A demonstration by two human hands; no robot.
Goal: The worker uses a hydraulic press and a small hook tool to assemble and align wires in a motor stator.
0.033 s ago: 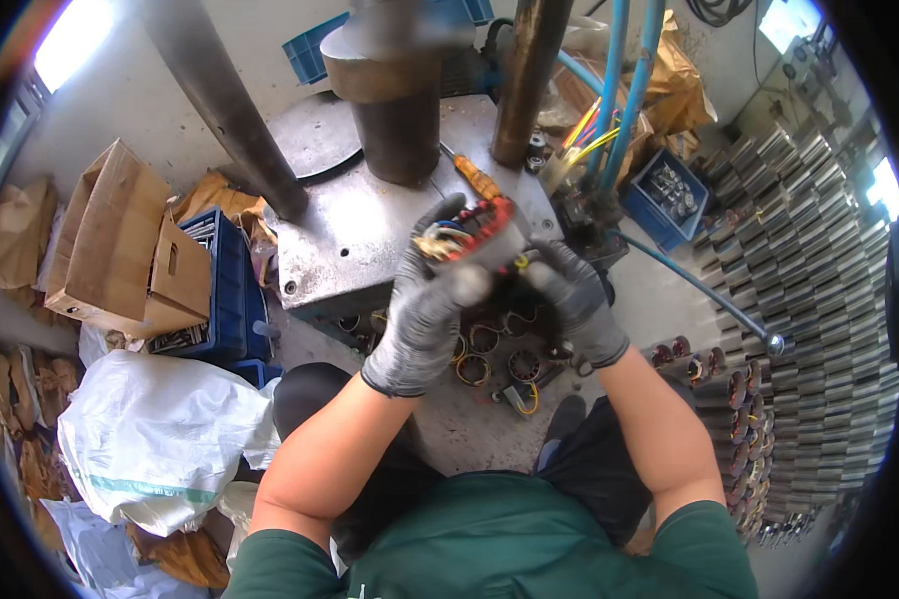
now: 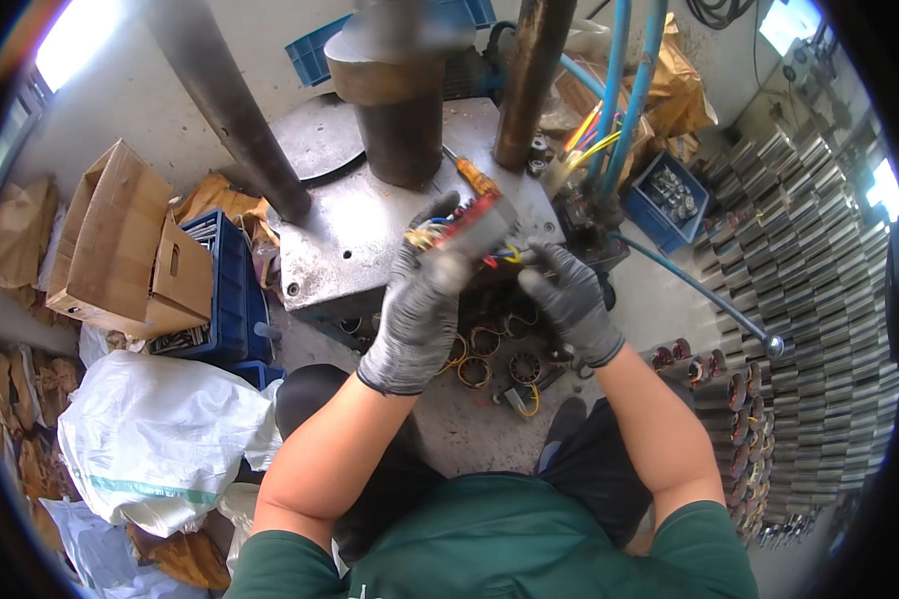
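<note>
In my gloved left hand (image 2: 425, 309) is a motor stator (image 2: 484, 232), a grey metal core with red windings. Pale wires stick out of its left end, and yellow, blue and red leads hang at its lower right. My gloved right hand (image 2: 572, 299) is just right of those leads, apart from the stator, fingers slightly spread with nothing visible in them. Both hands are over the front edge of the press's metal table (image 2: 320, 250). Behind the stator, a screwdriver with an orange handle (image 2: 476, 178) lies on that table.
The press ram (image 2: 390, 120) stands between two steel columns. Below lie several wound stators (image 2: 524, 367). Stacked metal cores (image 2: 809, 299) fill the right side, near a blue bin of metal parts (image 2: 669, 200). At left are a cardboard box (image 2: 120, 240), a blue crate (image 2: 235, 299) and a white sack (image 2: 160, 429).
The stator has tilted in my left hand, its right end now higher, and its coloured leads show more. My right hand has come away from it, downward, with its fingers parting.
</note>
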